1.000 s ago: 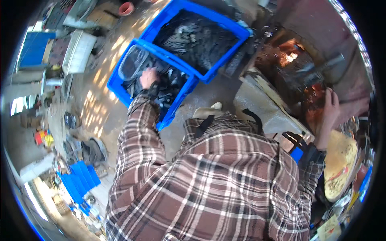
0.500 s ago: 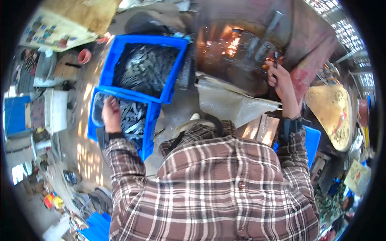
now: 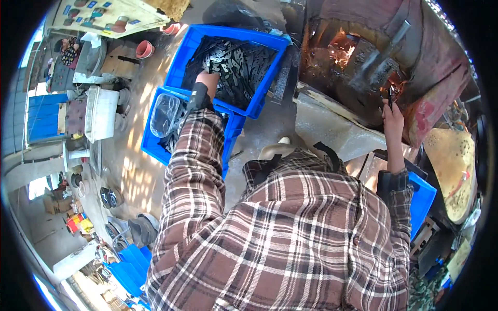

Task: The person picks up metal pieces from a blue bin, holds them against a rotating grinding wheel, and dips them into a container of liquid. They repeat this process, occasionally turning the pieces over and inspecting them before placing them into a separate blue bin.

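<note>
Cluttered workshop floor: your left hand [image 3: 207, 82] grips dark blanks [image 3: 233, 62] in the bin [image 3: 270, 78]; your right hand [image 3: 392, 115], at two o'clock, pinches tongs [image 3: 390, 96] at the glowing furnace [image 3: 358, 57] — burn risk.

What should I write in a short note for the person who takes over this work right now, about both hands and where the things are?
Left hand: reaching into the upper blue crate, on the dark flat metal pieces; whether it grips one cannot be seen.
Right hand: raised at the furnace opening, holding a thin dark tool near the glowing fire.
Lower blue crate: beside the left arm, with a clear plastic bag and more dark pieces.
Done: cannot tell how many pieces are processed.
Left: the upper crate holds many pieces.
</note>
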`<state>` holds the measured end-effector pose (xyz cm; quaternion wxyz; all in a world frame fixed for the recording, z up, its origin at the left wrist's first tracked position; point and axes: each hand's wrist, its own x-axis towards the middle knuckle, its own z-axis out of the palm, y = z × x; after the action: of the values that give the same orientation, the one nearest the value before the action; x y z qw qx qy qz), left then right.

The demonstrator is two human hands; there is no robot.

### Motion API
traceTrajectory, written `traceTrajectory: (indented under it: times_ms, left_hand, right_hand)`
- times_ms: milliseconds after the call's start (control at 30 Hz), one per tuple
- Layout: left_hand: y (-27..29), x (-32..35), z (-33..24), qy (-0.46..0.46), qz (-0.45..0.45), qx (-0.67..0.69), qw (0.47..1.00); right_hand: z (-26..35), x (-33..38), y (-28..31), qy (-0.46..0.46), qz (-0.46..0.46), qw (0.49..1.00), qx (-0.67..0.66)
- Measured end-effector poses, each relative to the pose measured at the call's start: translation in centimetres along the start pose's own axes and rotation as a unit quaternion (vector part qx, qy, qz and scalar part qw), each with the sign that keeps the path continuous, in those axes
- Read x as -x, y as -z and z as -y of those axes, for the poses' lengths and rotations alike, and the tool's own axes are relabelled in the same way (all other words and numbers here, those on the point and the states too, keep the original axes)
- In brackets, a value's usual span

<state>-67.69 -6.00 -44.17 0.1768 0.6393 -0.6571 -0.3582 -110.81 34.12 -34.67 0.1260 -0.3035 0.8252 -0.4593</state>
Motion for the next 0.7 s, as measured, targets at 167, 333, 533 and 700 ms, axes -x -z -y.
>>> traceTrajectory:
  times_ms: [167,333,533,700]
  left_hand:
    - [-4.7,-4.4,3.8,-0.176,0.124,-0.420,0.882]
    - [-7.3,-4.3,4.4,-0.095,0.039,-0.280,0.955]
    - [-7.2,-3.9,3.5,-0.128,0.034,-0.348,0.928]
    - [-3.7,-3.0,2.0,-0.125,-0.023,-0.139,0.982]
  right_hand:
    - [-0.1,-0.3,-0.3,0.033,-0.020,0.997,0.061]
    - [0.4,-0.1,-0.2,0.037,-0.029,0.994,0.096]
    - [1.3,0.0,-0.4,0.046,-0.017,0.992,0.118]
    - [1.5,0.0,0.0,-0.014,0.029,0.999,-0.031]
